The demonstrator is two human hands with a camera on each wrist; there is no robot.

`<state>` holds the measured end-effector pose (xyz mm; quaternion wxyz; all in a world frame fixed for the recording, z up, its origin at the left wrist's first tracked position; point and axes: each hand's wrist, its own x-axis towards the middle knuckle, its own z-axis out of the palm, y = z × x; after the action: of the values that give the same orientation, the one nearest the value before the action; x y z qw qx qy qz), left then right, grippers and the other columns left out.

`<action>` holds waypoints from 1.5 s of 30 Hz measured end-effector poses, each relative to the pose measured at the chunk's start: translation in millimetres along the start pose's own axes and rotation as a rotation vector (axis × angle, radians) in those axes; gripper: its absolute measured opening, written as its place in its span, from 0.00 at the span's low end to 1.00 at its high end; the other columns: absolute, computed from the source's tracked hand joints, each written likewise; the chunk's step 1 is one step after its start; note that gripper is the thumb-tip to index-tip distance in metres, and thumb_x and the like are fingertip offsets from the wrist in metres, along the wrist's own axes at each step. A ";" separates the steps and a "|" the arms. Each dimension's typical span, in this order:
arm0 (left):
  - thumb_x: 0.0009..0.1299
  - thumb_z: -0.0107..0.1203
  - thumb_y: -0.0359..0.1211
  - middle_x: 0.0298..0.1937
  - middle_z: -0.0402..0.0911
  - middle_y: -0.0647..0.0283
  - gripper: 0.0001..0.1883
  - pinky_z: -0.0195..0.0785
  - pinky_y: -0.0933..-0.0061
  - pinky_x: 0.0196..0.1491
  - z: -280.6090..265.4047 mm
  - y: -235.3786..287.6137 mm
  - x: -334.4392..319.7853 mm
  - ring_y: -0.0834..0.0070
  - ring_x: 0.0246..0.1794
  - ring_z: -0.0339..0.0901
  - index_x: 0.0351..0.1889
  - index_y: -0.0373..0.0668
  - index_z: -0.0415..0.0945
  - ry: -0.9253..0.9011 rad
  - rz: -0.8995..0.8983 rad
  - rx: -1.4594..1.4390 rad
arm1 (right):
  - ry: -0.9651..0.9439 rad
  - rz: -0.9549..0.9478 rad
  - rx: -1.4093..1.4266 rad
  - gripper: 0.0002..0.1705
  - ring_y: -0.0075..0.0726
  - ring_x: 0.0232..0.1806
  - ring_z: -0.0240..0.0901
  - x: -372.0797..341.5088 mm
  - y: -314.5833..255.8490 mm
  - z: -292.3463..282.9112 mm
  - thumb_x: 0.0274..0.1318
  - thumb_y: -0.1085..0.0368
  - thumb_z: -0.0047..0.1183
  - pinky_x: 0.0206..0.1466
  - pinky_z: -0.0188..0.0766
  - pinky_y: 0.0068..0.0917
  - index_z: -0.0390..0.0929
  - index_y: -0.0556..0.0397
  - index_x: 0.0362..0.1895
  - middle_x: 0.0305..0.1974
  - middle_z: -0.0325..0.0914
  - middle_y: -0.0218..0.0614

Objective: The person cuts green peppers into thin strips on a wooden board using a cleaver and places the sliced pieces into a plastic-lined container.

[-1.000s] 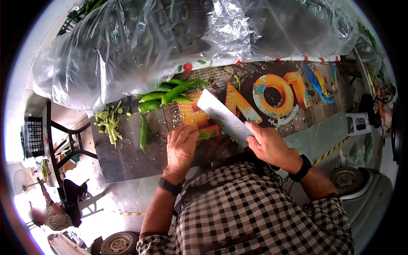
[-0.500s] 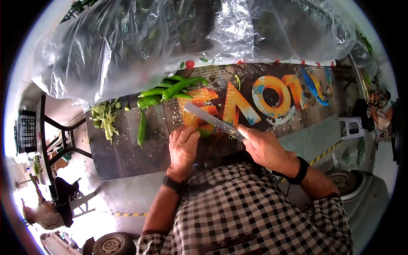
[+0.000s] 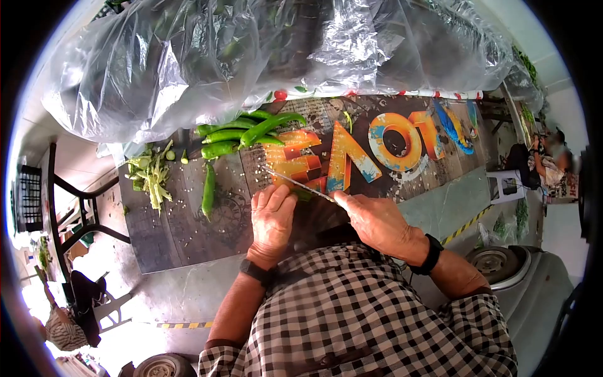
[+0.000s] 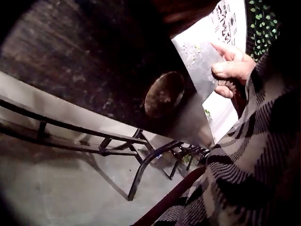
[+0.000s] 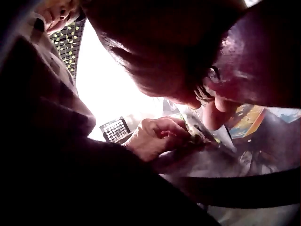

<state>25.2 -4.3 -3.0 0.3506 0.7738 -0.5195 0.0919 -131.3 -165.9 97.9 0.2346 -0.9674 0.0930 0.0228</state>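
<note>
My right hand grips a cleaver, its blade nearly edge-on in the head view and its far end just above my left hand. Curled left fingers hold a green chili pepper near the table's front edge; hand and blade cover most of it. In the left wrist view, small bits cling to the broad blade. Several whole green peppers lie heaped beyond the left hand, and a single pepper lies left of it. Farther left is a pile of pale green cut pieces.
Seeds are scattered over the dark table, which bears large orange printed letters. Clear plastic sheeting drapes along the back. A black metal frame stands at the left, a white stool at the right.
The cleaver has turned from showing its broad face to nearly edge-on, its far end coming down and left toward the left hand. My right hand has shifted left; the left hand stays nearly in place.
</note>
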 end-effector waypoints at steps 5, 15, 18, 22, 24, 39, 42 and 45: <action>0.53 0.59 0.26 0.47 0.78 0.64 0.12 0.64 0.60 0.54 -2.3 -0.4 0.3 0.64 0.52 0.73 0.37 0.43 0.79 -0.014 -0.005 -0.052 | 0.050 -0.009 0.032 0.31 0.48 0.33 0.78 -4.7 -12.5 -5.2 0.50 0.75 0.54 0.35 0.75 0.38 0.68 0.57 0.62 0.36 0.78 0.42; 0.51 0.58 0.25 0.46 0.79 0.62 0.12 0.65 0.59 0.54 -2.9 -1.9 1.1 0.62 0.52 0.74 0.35 0.42 0.80 -0.022 0.011 -0.092 | 0.048 0.012 -0.017 0.31 0.47 0.33 0.78 -10.9 -17.7 -1.2 0.49 0.76 0.54 0.35 0.76 0.37 0.69 0.57 0.62 0.36 0.79 0.41; 0.51 0.58 0.24 0.46 0.79 0.61 0.11 0.66 0.58 0.54 -3.3 -0.6 1.6 0.61 0.52 0.74 0.34 0.41 0.80 -0.017 0.006 -0.101 | 0.028 0.004 -0.038 0.32 0.48 0.32 0.78 -9.3 -15.3 -1.5 0.48 0.76 0.55 0.34 0.75 0.38 0.69 0.57 0.61 0.35 0.79 0.42; 0.51 0.58 0.24 0.46 0.79 0.60 0.11 0.65 0.58 0.55 -3.7 -1.0 0.7 0.61 0.52 0.74 0.35 0.40 0.80 -0.022 0.000 -0.115 | 0.021 -0.021 -0.045 0.32 0.48 0.32 0.78 -8.1 -11.5 -0.6 0.48 0.76 0.54 0.33 0.75 0.39 0.69 0.58 0.61 0.34 0.78 0.43; 0.51 0.57 0.24 0.46 0.79 0.60 0.12 0.65 0.57 0.55 -3.7 -1.4 0.5 0.61 0.53 0.74 0.35 0.40 0.80 -0.016 0.002 -0.118 | -0.007 -0.010 -0.057 0.32 0.49 0.31 0.78 -6.3 -11.6 -1.2 0.48 0.76 0.54 0.33 0.75 0.39 0.68 0.58 0.62 0.34 0.78 0.43; 0.55 0.55 0.26 0.47 0.79 0.60 0.12 0.66 0.58 0.56 -2.5 -3.1 -2.2 0.60 0.53 0.74 0.38 0.40 0.80 -0.030 0.008 -0.109 | 0.085 -0.019 0.023 0.31 0.49 0.30 0.78 12.3 -6.6 14.3 0.52 0.74 0.54 0.31 0.75 0.39 0.65 0.57 0.63 0.35 0.79 0.45; 0.55 0.55 0.26 0.47 0.79 0.60 0.13 0.66 0.58 0.56 -1.6 -3.5 -4.1 0.60 0.53 0.74 0.39 0.40 0.80 -0.033 0.006 -0.075 | 0.077 -0.019 0.005 0.32 0.48 0.30 0.78 3.1 -10.0 5.1 0.52 0.74 0.54 0.31 0.74 0.38 0.65 0.57 0.63 0.34 0.78 0.44; 0.54 0.55 0.25 0.47 0.79 0.60 0.13 0.66 0.59 0.56 -2.4 -3.5 -3.5 0.60 0.53 0.74 0.39 0.39 0.79 -0.045 0.011 -0.086 | 0.046 0.010 0.001 0.32 0.49 0.30 0.78 -2.2 -13.0 -3.5 0.52 0.73 0.54 0.31 0.74 0.39 0.64 0.55 0.64 0.33 0.79 0.44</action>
<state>27.2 0.6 -4.5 0.3713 0.7570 -0.5350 0.0542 -131.1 -155.8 107.1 0.2328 -0.9670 0.1030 0.0018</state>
